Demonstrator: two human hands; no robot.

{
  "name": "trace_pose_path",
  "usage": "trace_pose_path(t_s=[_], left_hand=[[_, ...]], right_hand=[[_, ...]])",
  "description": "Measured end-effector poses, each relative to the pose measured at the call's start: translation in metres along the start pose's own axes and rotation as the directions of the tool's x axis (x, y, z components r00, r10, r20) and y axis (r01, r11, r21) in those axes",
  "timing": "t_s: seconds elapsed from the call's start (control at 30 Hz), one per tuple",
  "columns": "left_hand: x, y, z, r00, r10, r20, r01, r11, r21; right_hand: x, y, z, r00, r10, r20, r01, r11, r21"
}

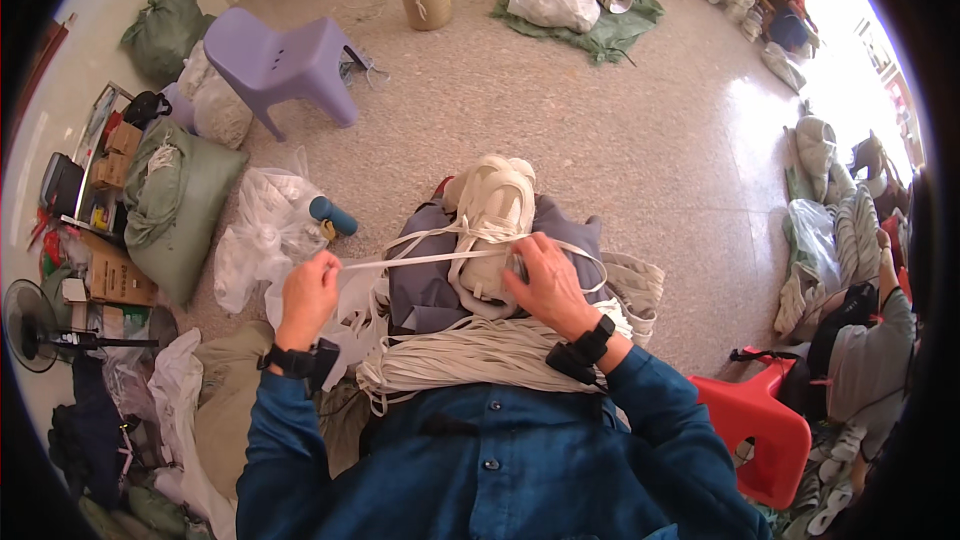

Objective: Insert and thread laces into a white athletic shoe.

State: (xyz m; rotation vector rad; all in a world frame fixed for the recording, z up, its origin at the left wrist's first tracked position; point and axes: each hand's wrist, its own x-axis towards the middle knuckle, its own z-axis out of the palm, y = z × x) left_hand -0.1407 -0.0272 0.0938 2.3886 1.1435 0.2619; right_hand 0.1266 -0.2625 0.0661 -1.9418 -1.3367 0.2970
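Observation:
A cream shoe (503, 202) lies on my lap over grey cloth (420, 282), its toe pointing away from me. My left hand (310, 295) is closed in a pinch on the end of a white shoelace (400, 262), stretched taut to the left of the shoe. My right hand (552, 288) is at the shoe's right side, fingers curled in on the lace near the opening; the fingertips are partly hidden. Loose lace loops around both sides of the shoe. A thick bundle of cream laces (470, 360) lies across my lap, nearest my body.
To the left are a clear plastic bag (265, 230), a blue bottle (333, 215), a green sack (180, 210) and a fan (30, 325). A purple chair (285, 65) stands ahead. At right are a red stool (755, 425), heaped shoes (838, 465) and another person's arm (890, 285).

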Motion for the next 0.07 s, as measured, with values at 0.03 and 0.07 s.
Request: trace_pose_path(t_s=[0.03, 0.07], left_hand=[[-0.0063, -0.0047, -0.0063, 0.997, 0.047, 0.055, -0.046, 0.999, -0.022], [-0.0103, -0.0071, -0.009, 0.99, 0.095, 0.108, -0.09, 0.995, -0.048]], right_hand=[[0.0028, 0.0029, -0.0016, 1.0, -0.004, 0.004, 0.004, 1.0, 0.0], [0.0082, 0.0075, -0.003, 0.994, -0.06, -0.091, 0.053, 0.995, -0.08]])
